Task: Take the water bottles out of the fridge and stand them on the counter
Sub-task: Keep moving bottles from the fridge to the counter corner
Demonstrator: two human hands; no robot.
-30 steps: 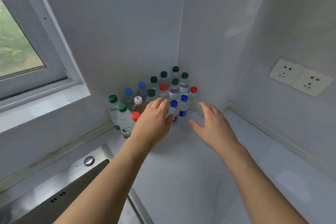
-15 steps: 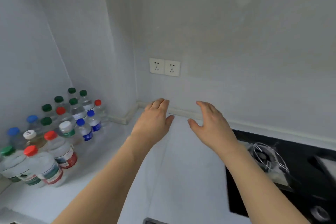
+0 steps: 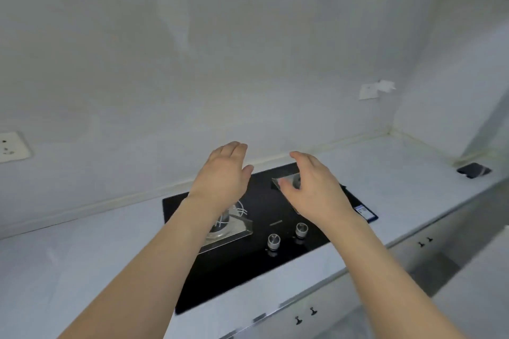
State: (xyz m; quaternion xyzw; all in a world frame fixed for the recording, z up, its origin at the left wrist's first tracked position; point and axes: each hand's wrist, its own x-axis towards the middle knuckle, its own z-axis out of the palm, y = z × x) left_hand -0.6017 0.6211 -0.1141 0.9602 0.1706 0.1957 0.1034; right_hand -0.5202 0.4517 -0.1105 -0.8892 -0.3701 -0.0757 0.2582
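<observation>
No water bottle and no fridge is in view now. My left hand hovers in the air over the left side of a black hob, fingers relaxed and holding nothing. My right hand hovers beside it over the hob's right burner, fingers straight and empty too. The white counter runs under both forearms and on to the right.
A black glass hob with two knobs is set into the counter. A small dark object lies at the counter's far right corner. Wall sockets sit at the left edge and upper right. Cabinet doors hang below.
The view has swung right, away from the cluster of bottles in the corner, which has left the frame. Both hands stay raised and empty, now over the hob.
</observation>
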